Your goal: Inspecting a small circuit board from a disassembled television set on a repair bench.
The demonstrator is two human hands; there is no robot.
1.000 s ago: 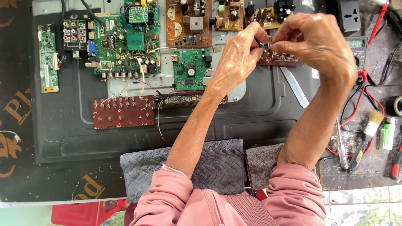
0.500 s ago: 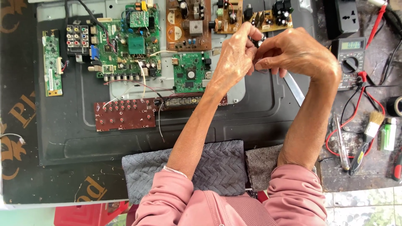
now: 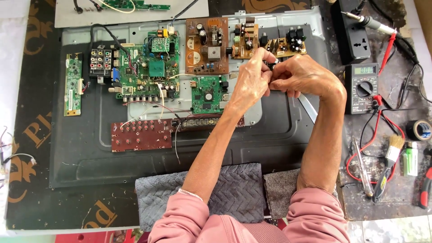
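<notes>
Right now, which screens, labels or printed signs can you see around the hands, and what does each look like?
Multimeter screen: right of the right hand, small greenish rectangle in a dark meter body.
Green lighter: far right beside the brush, slim, upright, with a pale label.
Tape roll: right edge, black ring with a bluish inner label.
Table mat print: left, large gold lettering on dark mat.

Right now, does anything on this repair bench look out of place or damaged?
Nothing looks damaged. The dark red button board lies loose and slightly askew on the open TV back panel, trailing thin wires. Both hands, left hand and right hand, pinch something small, hidden.
</notes>
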